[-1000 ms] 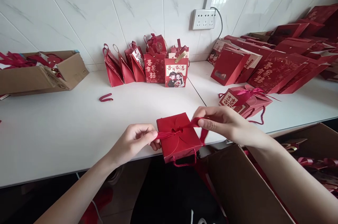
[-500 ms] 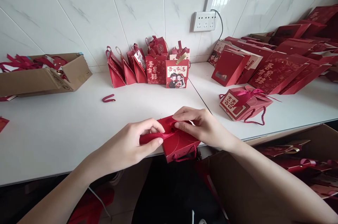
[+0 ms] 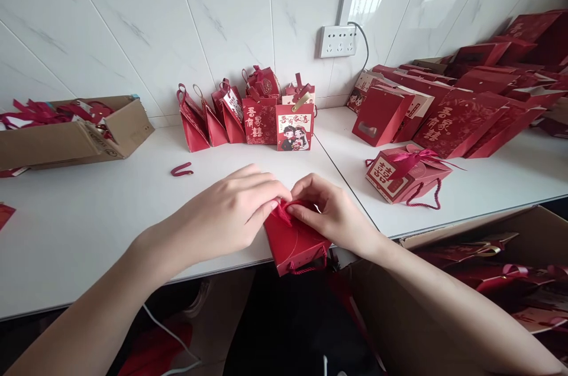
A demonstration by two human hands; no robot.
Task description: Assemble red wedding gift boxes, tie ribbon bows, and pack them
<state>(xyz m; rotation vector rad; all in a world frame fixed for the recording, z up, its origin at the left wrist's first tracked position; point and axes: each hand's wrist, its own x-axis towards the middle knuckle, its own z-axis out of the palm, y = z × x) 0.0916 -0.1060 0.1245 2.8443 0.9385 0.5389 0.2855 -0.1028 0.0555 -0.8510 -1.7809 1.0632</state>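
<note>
A red gift box (image 3: 295, 243) with a twisted rope handle sits at the table's front edge, its near side slightly over it. On its top is a red ribbon (image 3: 283, 214), pinched by both hands. My left hand (image 3: 242, 204) comes from the left, its fingertips closed on the ribbon at the knot. From the right, my right hand (image 3: 326, 207) grips the ribbon between thumb and forefinger, a loop partly hidden under its fingers. The two hands' fingertips almost meet over the box. The knot itself is mostly covered.
A finished-looking box with a bow (image 3: 408, 174) stands to the right. Several red gift bags (image 3: 261, 122) line the wall, with more bags (image 3: 461, 122) at right. A cardboard box of ribbons (image 3: 110, 139) is at left, a small strap (image 3: 181, 169) nearer. An open carton (image 3: 426, 234) stands below right.
My left hand has moved up and right, bringing its ribbon end in to the knot beside my right fingertips. The right hand stays pinched on the ribbon. The view has shifted slightly.
</note>
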